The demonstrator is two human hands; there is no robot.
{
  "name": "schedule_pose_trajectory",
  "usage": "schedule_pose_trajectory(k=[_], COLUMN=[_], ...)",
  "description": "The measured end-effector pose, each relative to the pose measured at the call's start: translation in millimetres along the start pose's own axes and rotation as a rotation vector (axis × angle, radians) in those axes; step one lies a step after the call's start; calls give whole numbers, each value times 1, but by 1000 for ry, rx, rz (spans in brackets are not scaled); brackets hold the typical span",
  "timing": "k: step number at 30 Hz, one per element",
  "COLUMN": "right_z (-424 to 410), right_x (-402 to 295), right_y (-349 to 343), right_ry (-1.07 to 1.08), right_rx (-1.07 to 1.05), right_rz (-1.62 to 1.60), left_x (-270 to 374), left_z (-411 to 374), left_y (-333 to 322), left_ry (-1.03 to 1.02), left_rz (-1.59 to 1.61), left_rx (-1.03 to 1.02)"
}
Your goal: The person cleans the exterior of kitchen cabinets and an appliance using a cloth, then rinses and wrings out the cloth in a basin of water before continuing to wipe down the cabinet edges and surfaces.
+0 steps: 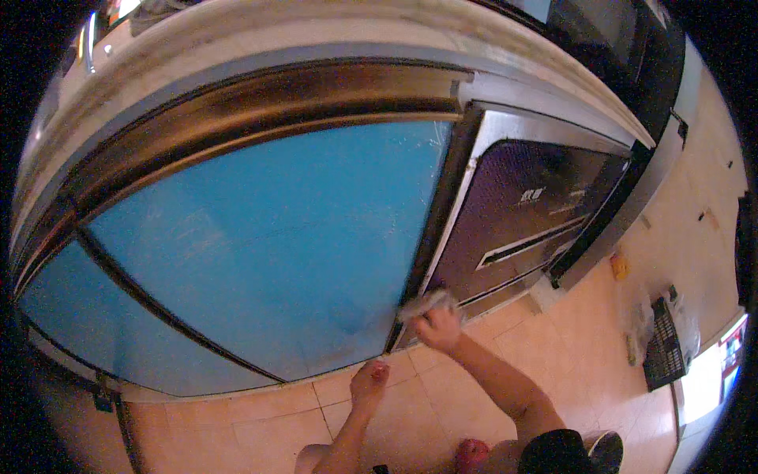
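My right hand is closed around a greyish cloth. The cloth lies against the bottom of the dark upright strip between a blue cabinet door panel and a built-in appliance with a dark front and silver frame. Lower and to the left, my left hand is curled into a fist just in front of the blue panel's bottom edge. Nothing shows in that fist. Blur hides the cloth's exact outline.
A pale countertop juts out above the cabinet. Tiled floor lies below. At right stands a black plastic basket with clear plastic bags beside it. A small orange-yellow object is on the floor near the wall.
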State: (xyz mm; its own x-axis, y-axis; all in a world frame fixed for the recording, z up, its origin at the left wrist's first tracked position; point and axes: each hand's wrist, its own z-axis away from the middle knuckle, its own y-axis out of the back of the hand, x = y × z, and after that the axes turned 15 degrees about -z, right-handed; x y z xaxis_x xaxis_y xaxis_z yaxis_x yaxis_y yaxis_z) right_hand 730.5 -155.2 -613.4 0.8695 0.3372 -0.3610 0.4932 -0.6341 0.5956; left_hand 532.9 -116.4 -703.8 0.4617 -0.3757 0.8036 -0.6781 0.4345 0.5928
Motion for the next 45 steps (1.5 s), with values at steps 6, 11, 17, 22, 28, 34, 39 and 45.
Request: schedule_pose_trajectory(k=[6,11,17,22,28,34,39,45], right_z=[-127,-212,-73,-140,-205,-107,-105,-203], right_x=[-71,-105,-8,-48,-53,-4,-34,-85], right_y=[64,107,63,99,136,63,57,121], right_ry=[-55,495,687,1058,949,1251,1378,1070], right_rx=[240,514,-77,-225,119,-178,-488,-145], right_rz=[-48,724,592,903,770,793,904,713], left_x=[-46,-72,-24,-66,-72,-56,-71,-99], left_z=[-1,-10,-4,-4,-16,-15,-9,-14], left_y=[10,-7,3,15,3,-18,-10,7], left_ry=[50,-117,-2,34,88,140,146,257], left_rz=[-80,-288,87,-154,-171,-83,-165,-103], left_rx=[23,138,-78,27,-29,-130,-192,-198])
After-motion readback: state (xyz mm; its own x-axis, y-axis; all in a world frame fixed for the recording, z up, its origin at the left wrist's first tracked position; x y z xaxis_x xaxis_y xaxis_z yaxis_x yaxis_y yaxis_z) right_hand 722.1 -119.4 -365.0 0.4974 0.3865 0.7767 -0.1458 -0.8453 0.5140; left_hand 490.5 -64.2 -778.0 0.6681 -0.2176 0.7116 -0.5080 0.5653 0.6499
